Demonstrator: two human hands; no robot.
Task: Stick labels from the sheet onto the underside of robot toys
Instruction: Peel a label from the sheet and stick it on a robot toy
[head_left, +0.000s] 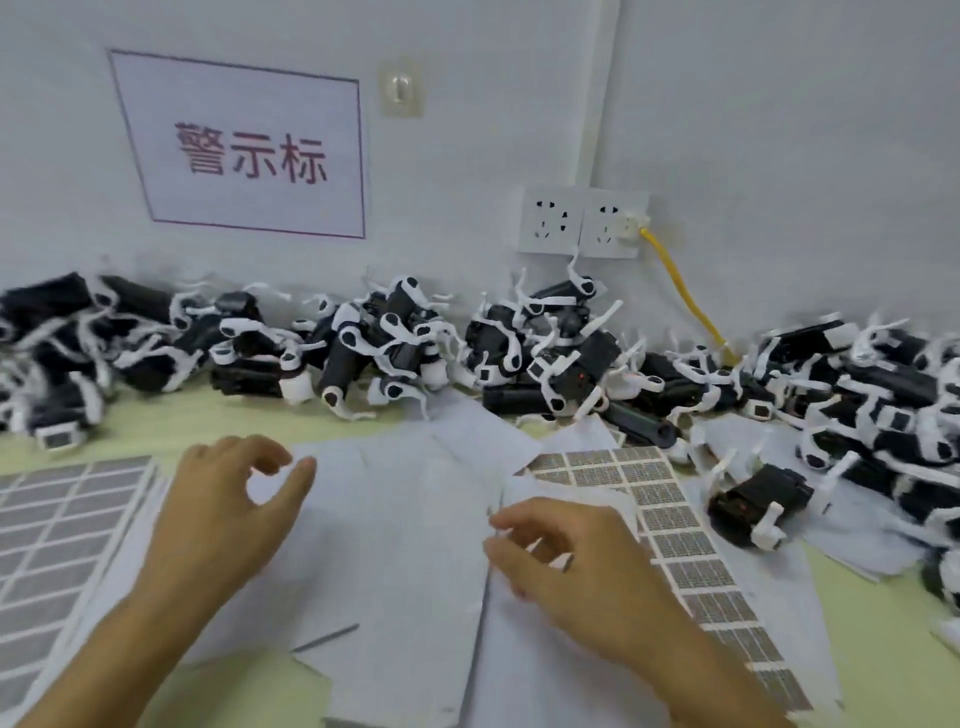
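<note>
A label sheet (670, 525) with a grid of grey labels lies at centre right, partly under white backing sheets (395, 545). My right hand (576, 566) hovers over the edge of a white sheet, fingers loosely curled, touching the paper. My left hand (228, 519) floats above the white sheets, thumb and fingers loosely curved, holding nothing. One black-and-white robot toy (753, 506) lies alone to the right of the label sheet. Many more robot toys (384, 343) are piled along the wall.
A second stack of grey label sheets (57, 535) sits at the left edge. A wall socket (582, 223) with a yellow cable (685, 291) is behind the toy pile. A wall sign with red characters (249, 150) hangs above the yellow-green tabletop (883, 634).
</note>
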